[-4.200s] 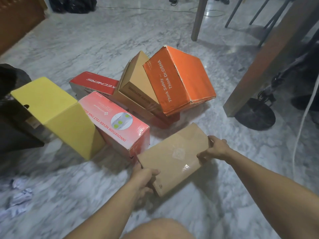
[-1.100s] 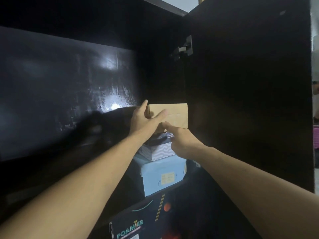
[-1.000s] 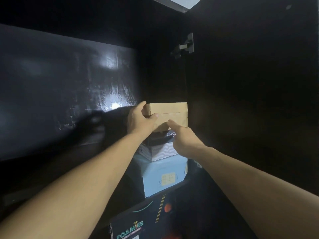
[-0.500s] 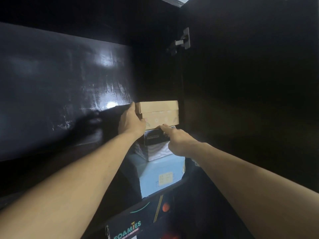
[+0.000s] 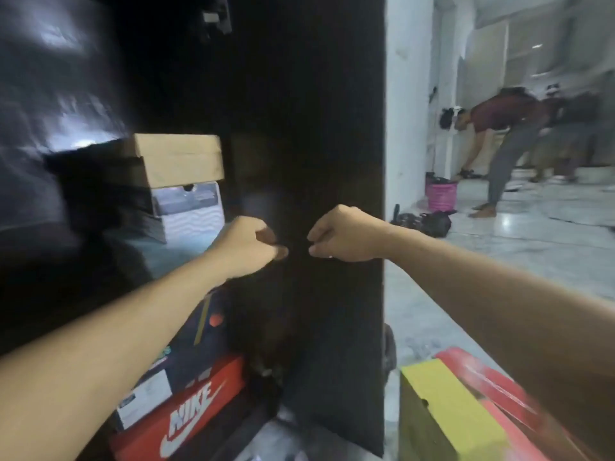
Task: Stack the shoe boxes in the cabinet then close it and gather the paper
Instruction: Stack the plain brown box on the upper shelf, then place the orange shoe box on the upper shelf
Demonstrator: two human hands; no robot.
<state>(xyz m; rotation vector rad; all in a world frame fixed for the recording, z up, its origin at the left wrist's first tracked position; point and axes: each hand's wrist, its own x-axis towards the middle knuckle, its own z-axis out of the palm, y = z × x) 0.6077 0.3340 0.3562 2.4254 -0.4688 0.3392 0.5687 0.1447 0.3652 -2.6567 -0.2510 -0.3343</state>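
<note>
The brown box point(image 5: 181, 159) is sitting on top of the stack inside the cabinet point(image 5: 66, 94), and I am no longer touching it: half a second ago my left hand point(image 5: 248, 246) was against its side and my right hand point(image 5: 342, 236) under its front edge, and now both are hanging in front of the open cabinet door point(image 5: 332, 161), below and to the right of the box. Under the box the white box point(image 5: 191, 207) is showing, then a pale blue one, mostly behind my left arm, then a dark box and the red box point(image 5: 186, 410) at the bottom. The picture is blurring and the cabinet's inside is too dark to read. My fingers are curling loosely on both hands, holding nothing. Right of the door, a yellow box point(image 5: 446, 407) is lying on the floor.
</note>
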